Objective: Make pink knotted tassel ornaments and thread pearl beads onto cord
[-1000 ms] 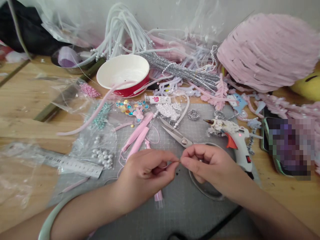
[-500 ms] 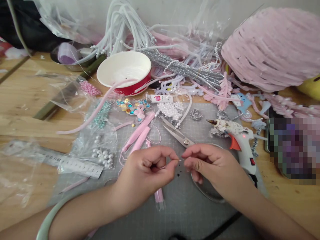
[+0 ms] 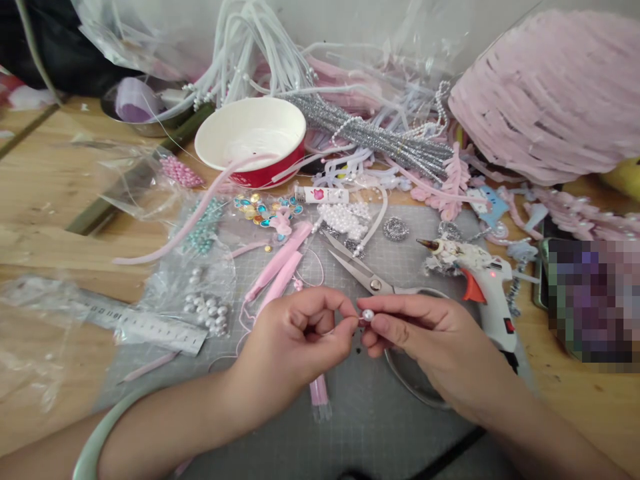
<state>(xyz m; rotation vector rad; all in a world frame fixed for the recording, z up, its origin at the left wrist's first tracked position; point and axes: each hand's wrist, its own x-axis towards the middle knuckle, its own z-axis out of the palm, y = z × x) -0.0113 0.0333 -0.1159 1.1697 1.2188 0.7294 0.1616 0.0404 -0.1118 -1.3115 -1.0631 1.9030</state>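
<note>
My left hand [image 3: 303,333] pinches the end of a thin pale cord between thumb and forefinger; most of the cord is hidden in the hand. Facing it, my right hand [image 3: 423,333] holds a small white pearl bead [image 3: 368,315] between thumb and fingertips. Cord tip and bead meet in the small gap between the hands; whether the cord passes through the bead I cannot tell. Pink tassels [image 3: 281,263] lie behind my left hand, one with its end [image 3: 320,393] showing below. Scissors [image 3: 373,280] lie partly open behind the hands, a handle loop under my right hand.
A glue gun [image 3: 483,287] with a lit red light stands at right, beside a phone [image 3: 543,273]. Left are a steel ruler [image 3: 145,323] and bagged pearl beads [image 3: 213,313]. Behind sit a red-and-white paper bowl [image 3: 280,167], silver pipe cleaners [image 3: 380,137] and a lighter [image 3: 323,194].
The pearl bead now shows between my right fingertips, which have moved slightly left to meet my left fingertips. My left hand has barely moved. The view has shifted slightly.
</note>
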